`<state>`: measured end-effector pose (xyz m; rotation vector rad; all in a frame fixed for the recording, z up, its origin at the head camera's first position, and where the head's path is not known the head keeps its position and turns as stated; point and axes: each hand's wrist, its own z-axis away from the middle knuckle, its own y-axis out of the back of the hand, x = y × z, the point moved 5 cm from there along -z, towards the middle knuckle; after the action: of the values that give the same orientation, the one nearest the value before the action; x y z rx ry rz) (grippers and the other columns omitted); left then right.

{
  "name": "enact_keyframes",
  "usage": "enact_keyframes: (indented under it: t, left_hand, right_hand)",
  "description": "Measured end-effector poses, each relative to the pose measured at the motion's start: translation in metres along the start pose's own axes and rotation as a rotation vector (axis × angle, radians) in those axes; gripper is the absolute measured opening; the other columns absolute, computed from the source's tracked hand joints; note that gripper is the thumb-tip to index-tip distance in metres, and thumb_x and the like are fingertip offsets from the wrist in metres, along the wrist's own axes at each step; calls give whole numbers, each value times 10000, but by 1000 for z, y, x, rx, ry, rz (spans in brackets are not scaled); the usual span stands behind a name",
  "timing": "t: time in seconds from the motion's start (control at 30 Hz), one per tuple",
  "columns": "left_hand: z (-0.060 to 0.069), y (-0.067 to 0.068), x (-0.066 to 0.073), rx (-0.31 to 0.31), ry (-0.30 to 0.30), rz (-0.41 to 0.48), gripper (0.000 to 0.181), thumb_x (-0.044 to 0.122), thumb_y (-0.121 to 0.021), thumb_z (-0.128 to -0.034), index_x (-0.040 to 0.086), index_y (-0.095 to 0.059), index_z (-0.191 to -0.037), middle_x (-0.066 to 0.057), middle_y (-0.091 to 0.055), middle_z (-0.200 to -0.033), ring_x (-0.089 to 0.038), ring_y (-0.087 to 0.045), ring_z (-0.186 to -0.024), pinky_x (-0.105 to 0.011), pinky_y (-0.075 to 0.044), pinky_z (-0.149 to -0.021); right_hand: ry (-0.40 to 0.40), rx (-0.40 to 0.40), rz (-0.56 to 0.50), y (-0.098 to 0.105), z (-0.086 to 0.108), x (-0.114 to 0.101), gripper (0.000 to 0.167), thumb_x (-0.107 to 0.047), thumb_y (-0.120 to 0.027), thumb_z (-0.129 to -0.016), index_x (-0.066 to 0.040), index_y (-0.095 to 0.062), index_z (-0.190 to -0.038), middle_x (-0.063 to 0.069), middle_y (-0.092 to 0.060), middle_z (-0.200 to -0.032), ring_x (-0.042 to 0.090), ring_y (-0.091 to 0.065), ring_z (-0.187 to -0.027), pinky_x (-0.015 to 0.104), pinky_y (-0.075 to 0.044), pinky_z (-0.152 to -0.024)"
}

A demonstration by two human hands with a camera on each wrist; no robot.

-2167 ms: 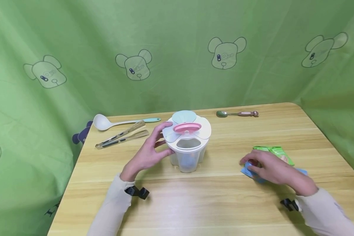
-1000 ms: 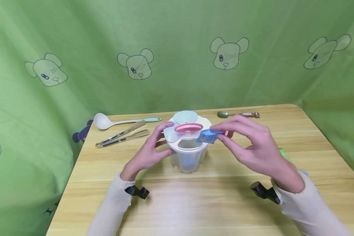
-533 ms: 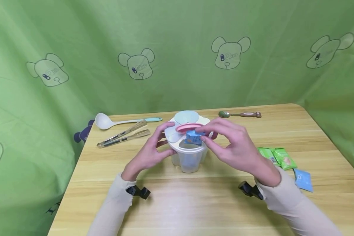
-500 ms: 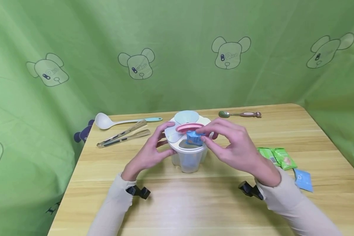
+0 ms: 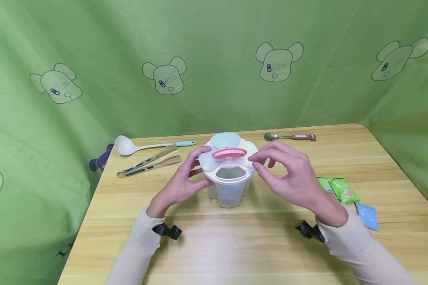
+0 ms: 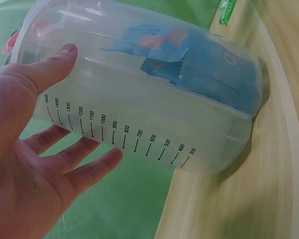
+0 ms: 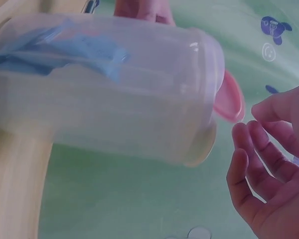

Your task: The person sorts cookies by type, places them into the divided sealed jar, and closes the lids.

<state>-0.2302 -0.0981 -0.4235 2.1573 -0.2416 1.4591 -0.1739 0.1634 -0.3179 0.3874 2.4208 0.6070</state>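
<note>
My left hand point(image 5: 182, 182) grips the upper side of a translucent lidded container point(image 5: 230, 194), thumb in front. In the lid, a pink flap point(image 5: 229, 153) stands raised behind an uncovered front opening. Blue packets point(image 6: 214, 69) lie inside the container in the left wrist view, low in the front compartment. My right hand point(image 5: 292, 174) hovers at the lid's right edge, thumb and forefinger close together. Seen from the right wrist, that hand point(image 7: 274, 164) has loosely bent fingers with nothing between them, beside the pink flap point(image 7: 230, 99).
Green packets point(image 5: 344, 191) and a blue packet point(image 5: 367, 216) lie on the wooden table point(image 5: 214, 253) at the right. A ladle point(image 5: 125, 145) and tongs point(image 5: 149, 168) are at the back left, a spoon point(image 5: 299, 137) at the back right. Green cloth point(image 5: 214, 99) hangs behind.
The right hand carried a blue packet from the right to the lid opening and let it go; it has since drawn back slightly to the right. The left hand has kept its grip.
</note>
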Motion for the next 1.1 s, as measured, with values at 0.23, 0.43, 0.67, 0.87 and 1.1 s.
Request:
enact_keyframes:
  t: [0.23,0.43,0.67,0.87,1.1]
  left_hand:
    - [-1,-1,1,-1,6,0,937,-56,-827,-902,237,-360,-1660,-61,-396,-1730,-361,-549,-1505,-440,-537,-1241]
    - [-1,-1,1,-3,11,4,936,-49,-828,-903,236,-357,-1661,-67,-388,-1735,-366,-546,-1507,-444,-534,-1243]
    - [1,0,1,5,4,2,945,-54,-830,-897,224,-353,-1664,-95,-392,-1729,-397,-549,-1498,-485,-537,-1240]
    - [1,0,0,6,7,-2,946,-45,-835,-899,235,-354,-1663,-90,-395,-1729,-395,-552,-1497,-476,-541,-1236]
    - [0,0,0,1,9,-5,934,-43,-829,-908,246,-356,-1660,-65,-404,-1723,-366,-558,-1495,-445,-540,-1238]
  right_hand:
    - [-13,37,64,19,18,18,257,145,-780,-839,-38,-821,-1015,45,-774,-941,0,-635,-885,97,-521,-734]
    - [-46,59,127,38,34,39,285,183,-786,-813,-31,-822,-998,79,-784,-935,-54,-622,-862,62,-526,-732]
    - [-131,58,209,61,52,63,327,205,-808,-796,-45,-823,-1006,48,-788,-943,-114,-612,-862,33,-539,-735]
    - [-209,43,263,80,68,77,307,182,-807,-827,-62,-822,-1012,-67,-754,-957,-140,-607,-837,8,-536,-732]
    - [-356,-23,265,101,87,95,192,57,-789,-934,-104,-819,-1033,-50,-766,-944,-118,-642,-853,0,-543,-740]
